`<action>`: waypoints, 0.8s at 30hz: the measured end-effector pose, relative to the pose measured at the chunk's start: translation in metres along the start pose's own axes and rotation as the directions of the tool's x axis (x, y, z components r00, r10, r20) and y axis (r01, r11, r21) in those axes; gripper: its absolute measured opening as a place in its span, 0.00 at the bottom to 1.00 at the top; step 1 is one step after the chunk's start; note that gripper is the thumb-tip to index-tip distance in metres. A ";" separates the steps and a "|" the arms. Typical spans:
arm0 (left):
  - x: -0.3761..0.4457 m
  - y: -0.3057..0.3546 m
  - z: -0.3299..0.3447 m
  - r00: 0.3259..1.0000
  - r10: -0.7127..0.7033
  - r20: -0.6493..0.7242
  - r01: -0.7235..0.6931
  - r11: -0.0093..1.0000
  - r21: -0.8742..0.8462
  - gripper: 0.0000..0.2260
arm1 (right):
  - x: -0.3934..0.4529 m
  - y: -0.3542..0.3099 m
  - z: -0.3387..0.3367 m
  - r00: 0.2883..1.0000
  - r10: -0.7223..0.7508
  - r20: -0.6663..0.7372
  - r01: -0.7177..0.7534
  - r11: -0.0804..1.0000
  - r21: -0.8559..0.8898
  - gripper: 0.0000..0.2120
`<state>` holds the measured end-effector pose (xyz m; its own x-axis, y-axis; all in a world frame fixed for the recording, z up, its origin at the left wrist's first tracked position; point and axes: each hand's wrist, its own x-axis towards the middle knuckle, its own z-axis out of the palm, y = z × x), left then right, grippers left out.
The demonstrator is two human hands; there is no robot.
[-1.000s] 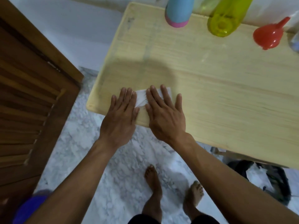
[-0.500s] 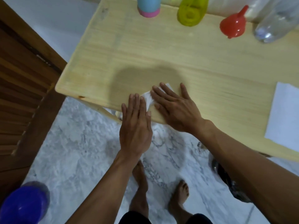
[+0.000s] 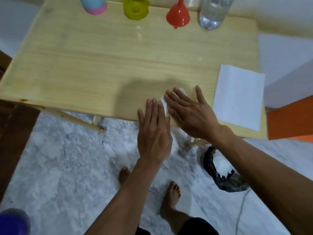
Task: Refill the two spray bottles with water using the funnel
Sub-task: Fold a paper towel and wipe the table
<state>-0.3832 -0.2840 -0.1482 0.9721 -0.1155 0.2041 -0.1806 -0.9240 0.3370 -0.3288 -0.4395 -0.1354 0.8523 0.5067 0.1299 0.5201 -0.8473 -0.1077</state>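
Observation:
At the far edge of the wooden table (image 3: 84, 65) stand a blue bottle with a pink base (image 3: 94, 5), a yellow-green bottle (image 3: 135, 9), a red funnel (image 3: 177, 17) resting mouth-down, and a clear plastic water bottle (image 3: 211, 16). Their tops are cut off by the frame. My right hand (image 3: 191, 112) lies flat on a small white tissue (image 3: 164, 103) near the table's front edge, pressing it down. My left hand (image 3: 154, 131) is flat beside it at the edge, its fingertips touching the tissue and its palm off the table.
A white paper sheet (image 3: 237, 99) lies on the table's right end. Below it on the marble floor sits a black bag (image 3: 220, 172) with white waste inside. My bare feet stand under the edge. A purple object (image 3: 13, 223) is at bottom left, an orange surface (image 3: 291, 119) at right.
Both hands have slid the tissue along the front edge from the table's left end toward the right, close to the white paper sheet. My view has swung right with them.

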 end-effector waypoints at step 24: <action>-0.049 0.077 -0.124 0.979 0.001 0.206 0.102 0.864 -0.493 0.12 | -0.145 -0.058 -0.114 0.833 0.542 -0.115 -0.386 0.717 0.581 0.09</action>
<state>-0.4633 -0.3045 -0.0177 0.9819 -0.1893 0.0112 -0.1303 -0.6309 0.7649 -0.4886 -0.4823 -0.0360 0.9850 -0.0553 0.1636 0.0764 -0.7102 -0.6998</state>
